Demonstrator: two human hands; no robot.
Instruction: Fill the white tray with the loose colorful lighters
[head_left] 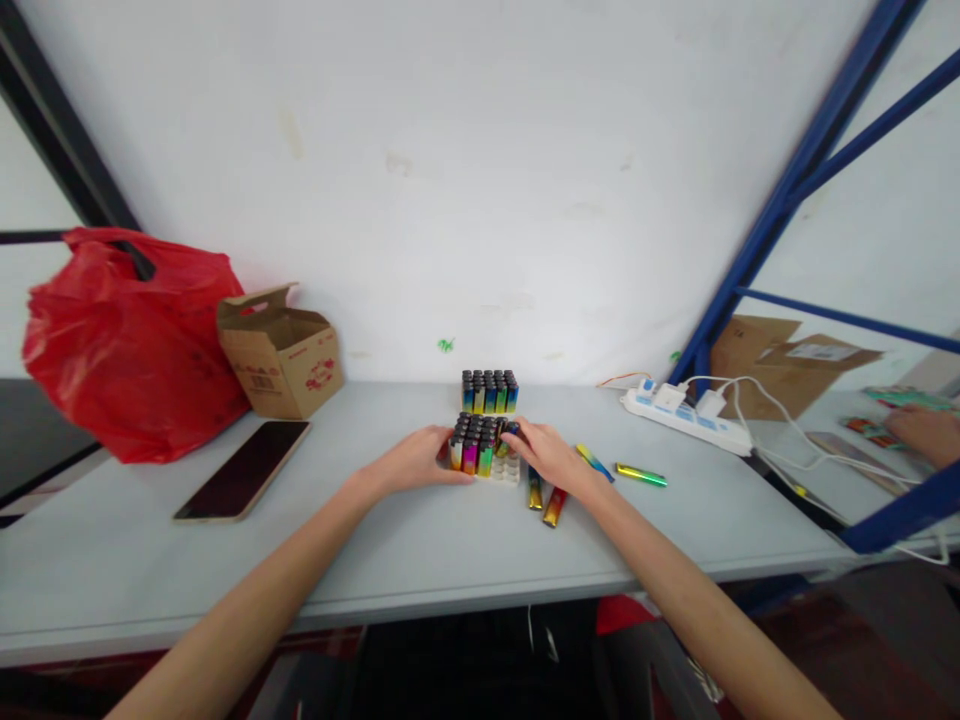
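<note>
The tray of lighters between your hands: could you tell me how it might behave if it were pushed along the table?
The tray of lighters would probably slide easily on the smooth table. Its tall, upright lighters look top-heavy, so a quick shove might tip some. The left hand steadying its side should help.

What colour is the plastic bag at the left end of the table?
Red, seen clearly in the head view: the plastic bag sits beside a cardboard box.

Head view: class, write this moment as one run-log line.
left hand: steadies tray of lighters | right hand: lighter at tray's right edge | loose lighters: table, by right hand | second tray: behind
</note>
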